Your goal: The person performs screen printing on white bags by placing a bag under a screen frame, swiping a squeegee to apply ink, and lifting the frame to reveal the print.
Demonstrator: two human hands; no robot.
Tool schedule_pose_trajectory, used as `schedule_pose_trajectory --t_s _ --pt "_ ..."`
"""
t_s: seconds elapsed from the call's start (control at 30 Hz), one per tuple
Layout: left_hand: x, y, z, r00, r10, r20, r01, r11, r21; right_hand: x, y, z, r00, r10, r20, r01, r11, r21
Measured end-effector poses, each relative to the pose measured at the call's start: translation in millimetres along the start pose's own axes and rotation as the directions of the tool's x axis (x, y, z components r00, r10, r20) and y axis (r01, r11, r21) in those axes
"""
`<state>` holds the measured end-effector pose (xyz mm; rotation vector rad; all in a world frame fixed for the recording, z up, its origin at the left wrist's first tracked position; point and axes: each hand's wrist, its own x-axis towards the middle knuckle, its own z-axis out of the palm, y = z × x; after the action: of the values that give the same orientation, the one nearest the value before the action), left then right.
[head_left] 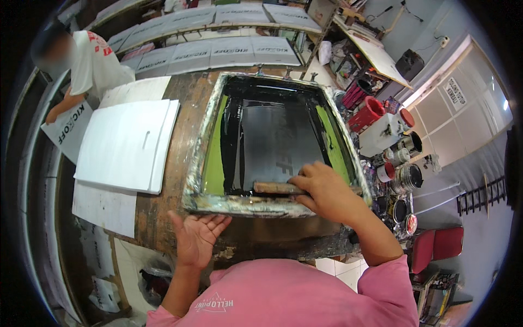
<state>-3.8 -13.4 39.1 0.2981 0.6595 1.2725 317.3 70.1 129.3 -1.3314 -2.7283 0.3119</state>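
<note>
A screen printing frame (197,158) lies on the worktable, its mesh spread with black ink (267,125) and bordered by green strips. Dark lettering shows faintly through the inked mesh. At the near end of the screen, my right hand (327,191) grips the wooden handle of a squeegee (272,188), which lies crosswise; its blade is hidden. My left hand (199,237) is palm up with its fingers stretched out, the fingertips at the frame's near left edge. Whether they touch its underside I cannot tell. Left of the frame lies a stack of white sheets (122,144).
A co-worker (101,65) at the far left holds a printed sheet (73,129). Printed sheets cover racks (234,52) at the back. Ink cans and tubs (365,113) crowd the right side. A red chair (436,248) stands at the lower right.
</note>
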Motion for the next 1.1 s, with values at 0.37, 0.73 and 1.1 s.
schedule_pose_trajectory --t_s 0.37,0.73,1.1 --pt "25 -57 -71 0.920 -0.220 -0.324 0.267 0.958 0.108 189 193 94 0.931 0.006 -0.366 -0.050 0.993 -0.109" --pt "25 -73 -81 0.926 -0.107 -0.361 0.206 0.947 0.246 250 204 150 0.870 0.128 -0.477 -0.221 0.965 -0.144" --pt "25 -76 -85 0.959 -0.086 -0.272 0.146 0.967 0.210 48 23 160 0.955 0.154 -0.255 -0.167 0.985 -0.030"
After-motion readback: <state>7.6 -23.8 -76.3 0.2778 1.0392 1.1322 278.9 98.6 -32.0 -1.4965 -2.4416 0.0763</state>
